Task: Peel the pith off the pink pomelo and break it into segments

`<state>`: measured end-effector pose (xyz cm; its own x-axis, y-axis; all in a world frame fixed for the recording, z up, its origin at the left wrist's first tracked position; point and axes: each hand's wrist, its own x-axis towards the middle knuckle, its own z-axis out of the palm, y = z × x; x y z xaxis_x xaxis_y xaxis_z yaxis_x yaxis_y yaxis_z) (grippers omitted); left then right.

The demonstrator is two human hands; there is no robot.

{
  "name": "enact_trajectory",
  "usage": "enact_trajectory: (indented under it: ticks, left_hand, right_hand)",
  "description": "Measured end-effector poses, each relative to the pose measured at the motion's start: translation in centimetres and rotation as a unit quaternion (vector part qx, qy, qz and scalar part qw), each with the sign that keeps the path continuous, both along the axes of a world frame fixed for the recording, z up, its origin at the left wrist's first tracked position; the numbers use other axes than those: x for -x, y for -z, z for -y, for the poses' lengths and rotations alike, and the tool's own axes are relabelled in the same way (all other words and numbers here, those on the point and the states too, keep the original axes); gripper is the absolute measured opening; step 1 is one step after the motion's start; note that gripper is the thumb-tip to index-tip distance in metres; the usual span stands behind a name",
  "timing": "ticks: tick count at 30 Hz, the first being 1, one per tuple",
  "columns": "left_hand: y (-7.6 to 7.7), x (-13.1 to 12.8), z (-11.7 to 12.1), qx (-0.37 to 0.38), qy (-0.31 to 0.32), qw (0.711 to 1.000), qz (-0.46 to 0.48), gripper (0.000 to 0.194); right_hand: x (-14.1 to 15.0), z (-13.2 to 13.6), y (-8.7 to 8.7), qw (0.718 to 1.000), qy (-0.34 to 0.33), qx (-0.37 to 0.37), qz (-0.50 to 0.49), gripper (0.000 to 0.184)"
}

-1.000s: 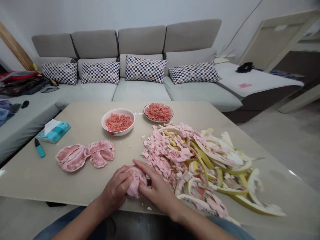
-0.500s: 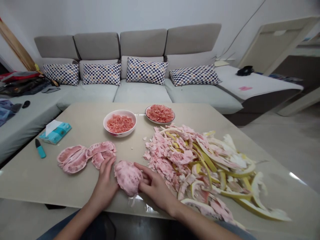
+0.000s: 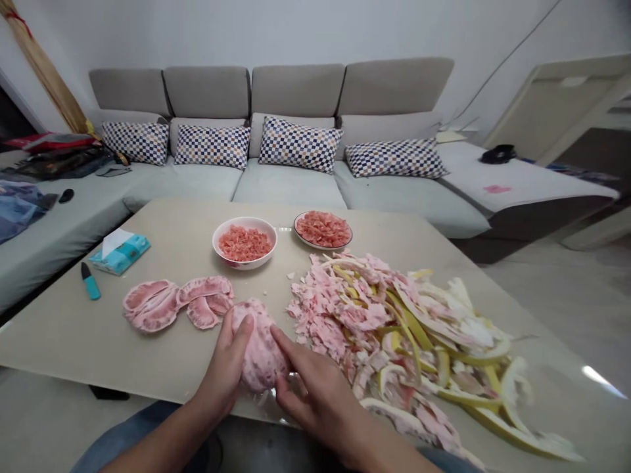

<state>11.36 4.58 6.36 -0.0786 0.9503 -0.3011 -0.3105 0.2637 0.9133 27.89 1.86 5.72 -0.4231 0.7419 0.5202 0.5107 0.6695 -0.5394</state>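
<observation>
A peeled chunk of pink pomelo (image 3: 259,348) is held up between both hands near the table's front edge. My left hand (image 3: 227,361) wraps its left side, thumb across the near face. On the other side, my right hand (image 3: 315,387) grips it between thumb and fingers. Left of the hands lie several peeled pomelo segments (image 3: 151,306), some still joined. To the right spreads a large heap of yellow rind and pink pith (image 3: 365,315).
A white bowl (image 3: 245,264) of pink pulp and a dark-rimmed plate (image 3: 323,246) of pulp stand toward the back. At the left are a tissue pack (image 3: 121,255) and a small teal-handled knife (image 3: 91,284). A sofa (image 3: 286,184) runs behind the table.
My left hand has moved from beside the pomelo segments onto the chunk and now holds it too. The chunk has been turned and raised slightly. The view has shifted a little.
</observation>
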Motion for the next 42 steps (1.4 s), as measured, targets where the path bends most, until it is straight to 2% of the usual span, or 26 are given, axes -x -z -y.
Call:
enact_trajectory:
  ticks: [5,10,14,19,25,28,31,33,38,40,42]
  left_hand:
    - [-0.8,-0.6,0.5,-0.019,0.023,0.999,0.015,0.061]
    - [-0.4,-0.5,0.9,-0.035,0.036,0.999,-0.014,0.056]
    - [-0.1,-0.4,1.0,-0.034,0.028,0.998,-0.033,0.06]
    - [-0.1,-0.5,1.2,-0.012,0.015,0.999,-0.047,0.064]
    - [-0.1,-1.0,1.8,-0.01,0.011,0.998,-0.056,0.062]
    - [0.3,-1.2,2.1,-0.037,0.005,0.995,-0.096,0.063]
    - [0.9,-1.5,2.4,-0.078,0.001,0.987,-0.139,0.061]
    - [1.1,-1.6,2.4,-0.1,0.004,0.983,-0.152,0.059]
    - [0.4,-1.6,1.5,-0.162,0.062,0.974,-0.144,0.069]
    - [-0.2,-1.3,0.9,-0.143,0.1,0.978,-0.116,0.076]
    - [-0.7,-1.1,0.3,-0.121,0.123,0.981,-0.085,0.075]
  right_hand:
    - [-0.4,0.3,-0.4,0.999,0.014,-0.031,-0.023,0.066]
    - [-0.2,0.3,-0.5,0.998,0.047,0.018,-0.046,0.047]
    - [-0.2,0.3,-1.0,0.995,0.061,0.052,-0.058,0.038]
    - [-0.3,0.2,-1.6,0.992,0.071,0.086,-0.052,0.035]
    - [-0.5,-0.1,-1.9,0.988,0.109,0.095,-0.052,0.027]
    - [-0.7,-0.5,-1.8,0.986,0.123,0.106,-0.044,0.032]
    - [-0.8,-0.9,-1.8,0.985,0.144,0.086,-0.032,0.04]
    - [-0.7,-1.2,-2.0,0.985,0.145,0.081,-0.037,0.037]
    - [-0.7,-1.6,-1.9,0.986,0.14,0.079,-0.043,0.026]
    - [-0.8,-1.7,-1.5,0.987,0.151,0.059,-0.024,0.028]
    - [-0.9,-1.7,-1.1,0.986,0.158,0.043,-0.01,0.029]
